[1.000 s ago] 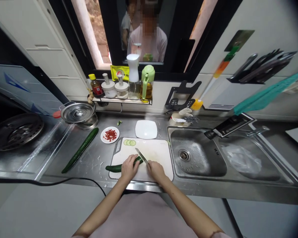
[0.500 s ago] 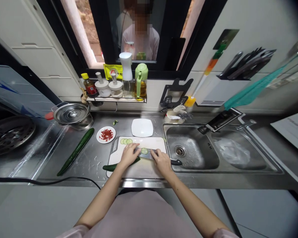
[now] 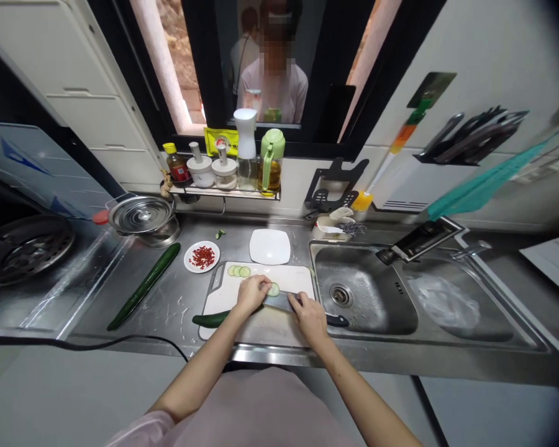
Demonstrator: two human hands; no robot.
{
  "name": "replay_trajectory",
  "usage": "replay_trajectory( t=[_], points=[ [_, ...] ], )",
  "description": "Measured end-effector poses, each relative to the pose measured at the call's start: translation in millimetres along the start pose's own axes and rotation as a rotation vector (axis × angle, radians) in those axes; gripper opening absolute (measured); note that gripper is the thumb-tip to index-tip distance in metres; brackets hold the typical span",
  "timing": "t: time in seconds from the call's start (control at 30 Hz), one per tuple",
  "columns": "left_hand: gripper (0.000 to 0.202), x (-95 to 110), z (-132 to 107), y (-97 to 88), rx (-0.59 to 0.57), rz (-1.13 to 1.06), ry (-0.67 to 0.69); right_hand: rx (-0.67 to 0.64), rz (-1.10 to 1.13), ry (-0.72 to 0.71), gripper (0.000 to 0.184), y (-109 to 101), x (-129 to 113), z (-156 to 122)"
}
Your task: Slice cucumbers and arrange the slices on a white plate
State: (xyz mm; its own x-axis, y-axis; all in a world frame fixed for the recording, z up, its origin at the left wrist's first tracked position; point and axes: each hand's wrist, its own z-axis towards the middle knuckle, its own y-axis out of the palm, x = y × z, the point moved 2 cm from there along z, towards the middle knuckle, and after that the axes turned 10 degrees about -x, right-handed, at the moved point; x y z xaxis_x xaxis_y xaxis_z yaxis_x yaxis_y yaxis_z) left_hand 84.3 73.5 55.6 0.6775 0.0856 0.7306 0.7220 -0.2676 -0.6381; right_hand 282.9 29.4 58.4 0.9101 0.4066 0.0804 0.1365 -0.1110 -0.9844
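My left hand (image 3: 252, 294) is closed, thumb and fingertips pinched at the left edge of a pale cucumber slice (image 3: 274, 289). That slice is at the upper side of the knife's blade (image 3: 279, 300). My right hand (image 3: 310, 315) grips the kitchen knife near where blade meets handle, and the black handle (image 3: 337, 320) sticks out to the right. Both hands are over a white cutting board (image 3: 270, 329). Several overlapping cucumber slices (image 3: 239, 271) lie near its top left. A cut cucumber (image 3: 209, 320) lies at the lower left, partly hidden under my left forearm.
A white square plate (image 3: 269, 247) stands behind the board, beside a small plate of chopped red pieces (image 3: 202, 256). A whole cucumber (image 3: 144, 287) lies left. The sink (image 3: 368, 292) borders the board's right side. Seasoning bottles stand on a rack (image 3: 228, 193); a lidded pot (image 3: 144, 217) is at back left.
My left fingers have drawn together at the slice's edge; before, they were stretched toward the blade. My right hand stays on the knife. The whole view has shifted slightly.
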Motion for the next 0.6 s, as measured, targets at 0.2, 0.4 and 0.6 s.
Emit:
replay_trajectory(
  t=[0.2, 0.4, 0.6],
  points=[
    [0.013, -40, 24, -7.4, 0.208, -0.178, -0.290, -0.061, 0.025, 0.037, 0.039, 14, 11, -4],
    [0.014, -71, 40, -14.2, 0.264, -0.091, -0.435, -0.081, 0.066, 0.056, 0.037, 17, 15, -6],
    [0.019, -76, 49, -13.0, 0.250, 0.031, -0.456, -0.066, 0.082, 0.066, 0.034, 10, 15, -6]
  ],
)
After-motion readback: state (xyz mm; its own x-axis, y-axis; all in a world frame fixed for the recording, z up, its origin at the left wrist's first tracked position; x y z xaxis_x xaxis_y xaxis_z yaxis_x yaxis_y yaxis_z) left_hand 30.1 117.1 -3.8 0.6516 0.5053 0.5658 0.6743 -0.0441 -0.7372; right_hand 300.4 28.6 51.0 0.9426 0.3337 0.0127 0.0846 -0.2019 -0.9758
